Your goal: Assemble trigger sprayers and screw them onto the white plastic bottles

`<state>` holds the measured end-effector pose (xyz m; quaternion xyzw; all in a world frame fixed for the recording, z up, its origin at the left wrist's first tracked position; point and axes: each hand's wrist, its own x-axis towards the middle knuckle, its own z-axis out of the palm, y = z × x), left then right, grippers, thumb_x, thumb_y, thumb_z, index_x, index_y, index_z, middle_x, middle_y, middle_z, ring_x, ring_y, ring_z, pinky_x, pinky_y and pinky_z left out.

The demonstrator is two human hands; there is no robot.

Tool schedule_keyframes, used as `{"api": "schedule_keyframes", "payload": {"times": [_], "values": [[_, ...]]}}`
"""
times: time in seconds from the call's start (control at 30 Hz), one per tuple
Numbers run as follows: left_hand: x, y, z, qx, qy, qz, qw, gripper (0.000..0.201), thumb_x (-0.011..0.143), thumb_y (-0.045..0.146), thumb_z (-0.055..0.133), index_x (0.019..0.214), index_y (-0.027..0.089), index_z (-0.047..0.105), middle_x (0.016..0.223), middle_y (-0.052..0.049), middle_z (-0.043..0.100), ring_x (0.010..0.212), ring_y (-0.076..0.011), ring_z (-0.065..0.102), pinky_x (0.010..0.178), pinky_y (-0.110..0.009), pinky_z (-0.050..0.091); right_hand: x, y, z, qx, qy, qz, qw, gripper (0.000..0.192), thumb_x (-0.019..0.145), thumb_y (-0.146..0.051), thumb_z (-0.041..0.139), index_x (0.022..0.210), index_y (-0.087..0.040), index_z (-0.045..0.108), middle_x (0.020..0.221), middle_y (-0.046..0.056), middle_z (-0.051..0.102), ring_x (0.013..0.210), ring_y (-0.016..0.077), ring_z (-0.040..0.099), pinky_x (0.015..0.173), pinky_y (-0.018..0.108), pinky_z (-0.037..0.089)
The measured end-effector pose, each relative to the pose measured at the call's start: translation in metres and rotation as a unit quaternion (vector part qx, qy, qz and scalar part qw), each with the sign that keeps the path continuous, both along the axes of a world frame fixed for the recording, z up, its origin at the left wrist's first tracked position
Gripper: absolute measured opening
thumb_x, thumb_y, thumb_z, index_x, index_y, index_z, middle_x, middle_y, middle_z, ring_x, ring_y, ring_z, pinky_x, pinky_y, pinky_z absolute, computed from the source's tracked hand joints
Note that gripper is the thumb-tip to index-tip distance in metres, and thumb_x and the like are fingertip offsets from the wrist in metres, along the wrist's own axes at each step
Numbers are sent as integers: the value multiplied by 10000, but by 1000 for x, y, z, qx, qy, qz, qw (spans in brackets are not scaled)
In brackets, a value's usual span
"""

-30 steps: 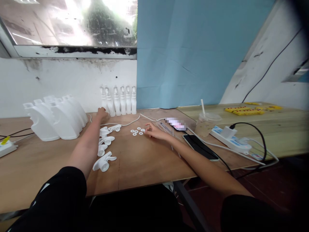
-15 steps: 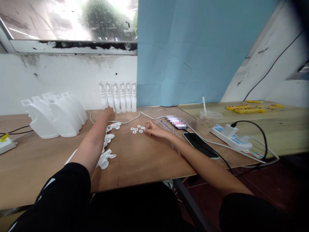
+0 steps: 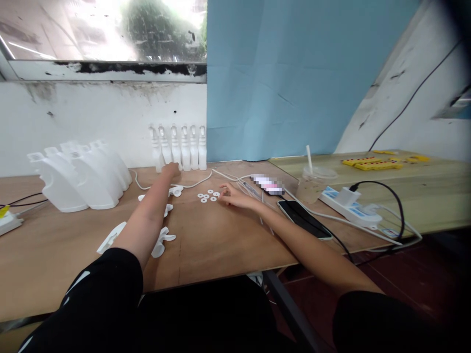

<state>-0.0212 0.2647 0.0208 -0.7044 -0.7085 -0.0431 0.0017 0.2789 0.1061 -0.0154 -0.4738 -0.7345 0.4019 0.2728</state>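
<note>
My left hand (image 3: 171, 170) reaches to the foot of a row of slim white plastic parts (image 3: 184, 149) standing upright against the wall. Its fingertips are small and partly hidden, so I cannot see whether they grip one. My right hand (image 3: 231, 195) hovers low over the table with its fingers loosely bent and apart, holding nothing visible. Just left of it lie several white ring-shaped washers (image 3: 206, 196). Under and beside my left forearm are loose white trigger-like pieces (image 3: 162, 241) and a white curved shell piece (image 3: 111, 238), partly covered by the arm.
Several white handled plastic bottle shapes (image 3: 79, 179) stand at left. To the right are a lit phone (image 3: 267, 184), a dark phone (image 3: 304, 219), a lidded cup with straw (image 3: 310, 184) and a power strip (image 3: 349, 208). A white cable (image 3: 195, 185) crosses the table; yellow pieces (image 3: 377, 165) lie farther right.
My left hand has moved right along the foot of the upright row, and the forearm has swung with it, uncovering more of the shell piece. My right hand stays by the washers.
</note>
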Motion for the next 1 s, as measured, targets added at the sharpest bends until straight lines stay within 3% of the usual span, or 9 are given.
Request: {"api": "schedule_keyframes", "payload": {"times": [0.23,0.47,0.73,0.87,1.0], "values": [[6,-2,0,-21,10,5,1000,566,770,282,643,1303,109,562,1295,-229,581,1151,-358,594,914,-403,503,-4,-5,6,-8,-9,-8,1000,474,816,-208,609,1239,-201,396,1015,29,615,618,92,544,603,227,426],[26,-5,2,-14,20,-42,999,603,844,265,564,1432,279,430,1420,-106,505,1236,-282,537,1003,-375,456,-5,-8,8,1,-39,-14,999,484,831,-227,609,1265,-199,397,1069,44,627,668,105,561,576,210,416],[39,-8,1,-22,17,-7,1000,670,831,270,557,1471,179,381,1413,-215,469,1219,-359,540,943,-439,488,-5,-8,7,25,-52,-10,998,521,827,-273,621,1291,-188,400,1078,50,629,696,126,572,622,240,431],[35,-17,16,-29,9,-33,999,585,790,265,598,1351,112,535,1329,-216,562,1164,-339,583,938,-401,489,-5,-6,1,89,-65,-16,994,414,820,-247,621,1205,-171,488,1052,52,639,816,156,589,709,253,448],[20,-45,42,-13,-6,-100,995,439,823,344,562,1202,145,659,1232,-123,657,1100,-267,621,927,-302,477,-7,-3,-8,211,-105,7,972,170,829,-186,589,993,-148,614,995,71,636,877,181,590,808,288,449]]}}
